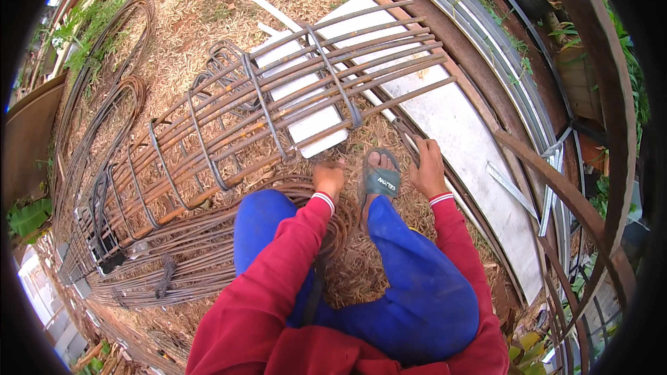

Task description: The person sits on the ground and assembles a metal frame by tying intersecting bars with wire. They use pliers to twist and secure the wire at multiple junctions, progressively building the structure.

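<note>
A cage of rusty steel reinforcing bars [278, 107] with bent square stirrups lies slanting across the ground before me. My left hand [328, 179] is closed just below its near side, beside the white board's end; what it grips, if anything, I cannot make out. My right hand [429, 169] is curled next to a pale pipe [458, 191], with a dark, thin piece at its fingertips whose kind is unclear. Between the hands is my foot in a dark green sandal [381, 175]. A stirrup [333, 73] rings the bars near their right ends.
White boards [445, 104] lie under and beyond the bars' ends. Coiled steel rods [208, 257] spread at the left and near my knee. Loose stirrups [226, 73] lie behind the cage. Metal channels [479, 35] and a curved brown beam [611, 97] border the right side. Dry leaf litter [187, 7] covers the ground.
</note>
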